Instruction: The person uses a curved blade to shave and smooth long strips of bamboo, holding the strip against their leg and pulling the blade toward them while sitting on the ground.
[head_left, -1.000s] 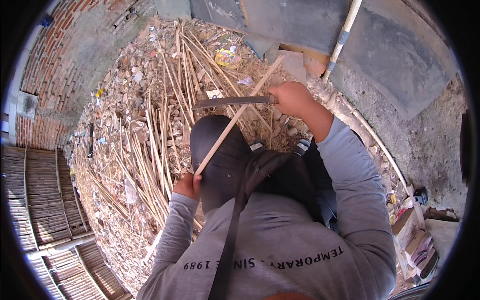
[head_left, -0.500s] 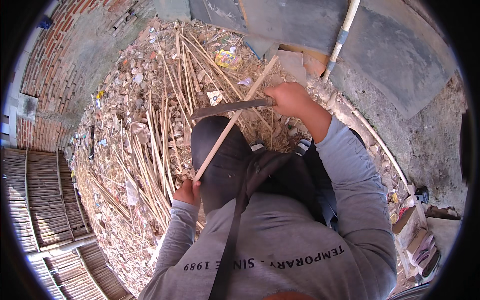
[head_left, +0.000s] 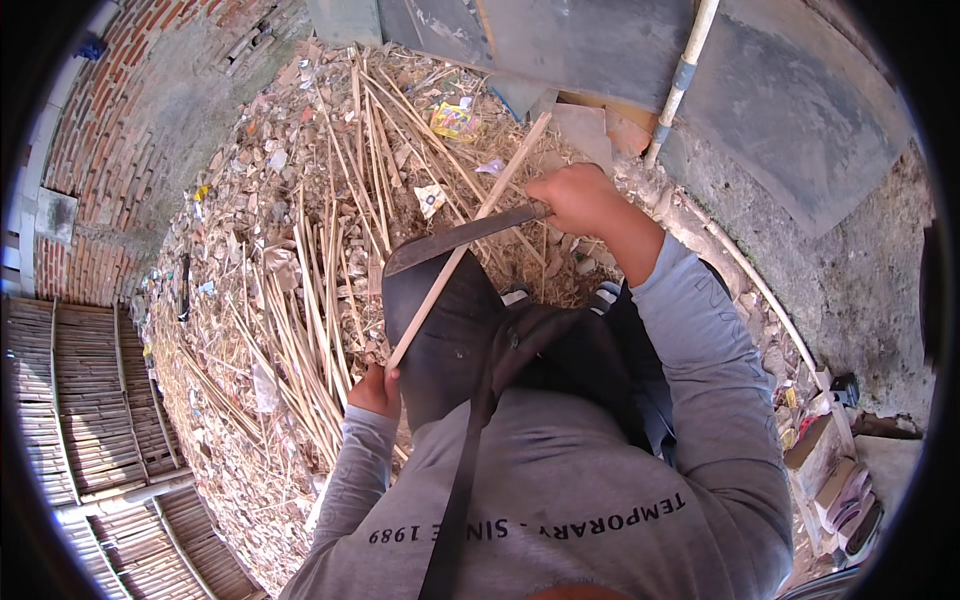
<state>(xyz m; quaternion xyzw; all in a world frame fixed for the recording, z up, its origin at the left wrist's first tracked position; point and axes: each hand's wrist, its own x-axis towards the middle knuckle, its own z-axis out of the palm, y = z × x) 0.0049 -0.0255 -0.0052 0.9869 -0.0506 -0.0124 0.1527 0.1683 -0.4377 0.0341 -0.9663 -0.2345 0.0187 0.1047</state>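
Note:
A long pale bamboo strip (head_left: 432,292) slants up across my dark-clad left knee. Closed round its lower end is my left hand (head_left: 376,388). My right hand (head_left: 582,203) grips the handle of a machete (head_left: 455,238) with a dark, worn blade. The blade crosses the strip just above the knee and appears to touch it, its broad tip pointing left. Beyond the blade, the strip's far end rises free over the littered ground. Most of the machete's handle is hidden in my fist.
Many split bamboo strips (head_left: 318,310) lie on rubble and straw to my left and ahead. A yellow wrapper (head_left: 452,120) lies among the debris. Grey boards (head_left: 590,50) and a pole (head_left: 685,75) stand ahead; a bamboo slat panel (head_left: 90,400) is at far left.
The machete's blade has tilted, its tip dropping toward my knee and its crossing point sliding down the strip. The strip's far end has shifted slightly left. Both hands keep their holds.

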